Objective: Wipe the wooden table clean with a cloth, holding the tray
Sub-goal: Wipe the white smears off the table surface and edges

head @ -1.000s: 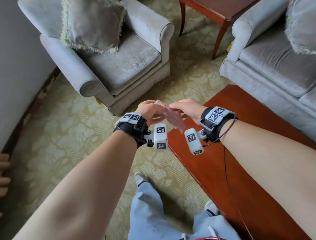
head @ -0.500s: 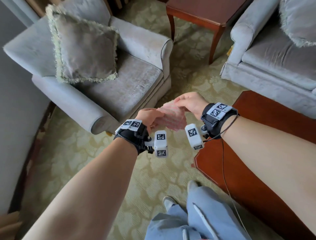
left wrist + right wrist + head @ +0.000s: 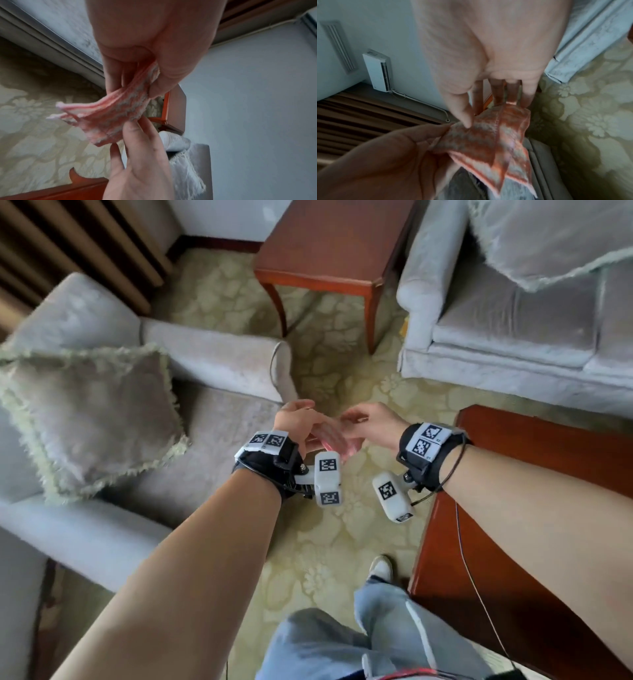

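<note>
Head view has both hands meeting mid-frame, above the patterned carpet (image 3: 329,529), with a small pink cloth (image 3: 337,441) stretched between them. The left hand (image 3: 298,422) has its fingers curled and pinches one edge of the cloth; in the left wrist view that pinch sits at centre frame, thumb against fingers with the fabric (image 3: 109,115) trailing out to the left. The right hand (image 3: 371,422) comes in from the right with fingers nearly straight. In the right wrist view its thumb (image 3: 462,115) rests on the cloth's near corner (image 3: 491,138), and the other fingertips lie along its upper edge; whether they truly grip it I cannot tell, the picture being soft there.

Neither hand is over the red-brown wooden desk (image 3: 534,474), which fills the lower right of the head frame just beside the right forearm. A grey armchair (image 3: 212,361) with a fringed cushion (image 3: 89,419) sits at the left, a grey sofa (image 3: 513,330) at the upper right, and a smaller wooden side table (image 3: 329,244) stands between them at top centre.
</note>
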